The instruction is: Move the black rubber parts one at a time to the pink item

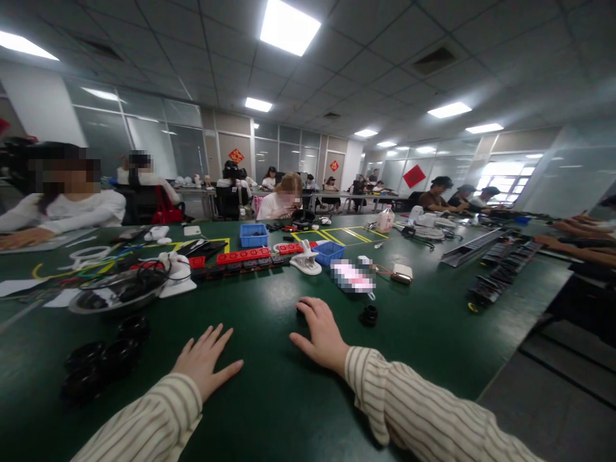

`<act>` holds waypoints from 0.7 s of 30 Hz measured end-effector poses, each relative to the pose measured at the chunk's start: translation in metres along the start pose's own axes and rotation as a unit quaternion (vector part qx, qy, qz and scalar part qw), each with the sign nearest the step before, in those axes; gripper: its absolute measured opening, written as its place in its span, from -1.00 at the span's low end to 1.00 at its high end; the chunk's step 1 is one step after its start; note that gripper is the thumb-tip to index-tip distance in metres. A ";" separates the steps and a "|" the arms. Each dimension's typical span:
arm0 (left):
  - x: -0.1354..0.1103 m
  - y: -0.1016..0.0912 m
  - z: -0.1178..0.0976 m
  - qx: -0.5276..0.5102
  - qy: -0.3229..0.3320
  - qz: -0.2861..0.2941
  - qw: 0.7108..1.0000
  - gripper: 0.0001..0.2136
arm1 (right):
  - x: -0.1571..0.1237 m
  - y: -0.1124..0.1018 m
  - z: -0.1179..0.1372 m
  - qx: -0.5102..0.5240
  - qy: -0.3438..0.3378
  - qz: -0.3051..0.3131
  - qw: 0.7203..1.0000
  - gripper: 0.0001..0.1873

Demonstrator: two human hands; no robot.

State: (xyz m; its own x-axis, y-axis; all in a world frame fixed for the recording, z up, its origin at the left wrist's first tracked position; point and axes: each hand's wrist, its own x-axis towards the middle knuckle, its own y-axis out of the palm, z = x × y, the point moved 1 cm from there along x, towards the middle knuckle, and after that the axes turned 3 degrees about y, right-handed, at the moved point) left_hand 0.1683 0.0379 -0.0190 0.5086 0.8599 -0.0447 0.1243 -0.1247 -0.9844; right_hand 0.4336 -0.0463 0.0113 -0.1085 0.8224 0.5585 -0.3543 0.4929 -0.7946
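From the head view I see the left hand [206, 359], fingers spread, near-left of the white clamp [307, 262]. The right hand [321, 332] arches over a dark part [299, 312] on the clamp's near side; whether its fingers grip it, I cannot tell.

Dim overall; light is shed by square ceiling panels [290, 27], overexposed white. Far window [503, 179] washed out by glare. Soft sheen cast on green table [269, 398]. Black rings [120, 355] sunk in shadow, detail lost. Edges stretched by wide-angle distortion; distance softly blurred; patches pixelated.
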 end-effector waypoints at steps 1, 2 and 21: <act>0.000 0.000 0.000 0.002 0.000 0.001 1.000 -0.24 | 0.009 0.009 0.005 -0.009 0.019 0.005 1.000 -0.35; -0.001 -0.001 -0.001 0.005 0.000 0.003 1.000 -0.24 | 0.017 0.016 0.007 -0.022 0.046 0.015 0.999 -0.36; -0.006 0.006 0.001 0.020 0.012 -0.042 0.999 -0.29 | -0.119 -0.112 -0.105 -0.049 0.274 -0.029 0.960 -0.52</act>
State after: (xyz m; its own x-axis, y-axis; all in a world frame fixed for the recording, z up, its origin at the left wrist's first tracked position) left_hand 0.1649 0.0328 -0.0245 0.5174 0.8548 0.0409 0.1325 -0.0328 -0.9906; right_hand 0.5835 -0.1695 0.0092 0.4237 0.8053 0.4147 -0.2523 0.5446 -0.7998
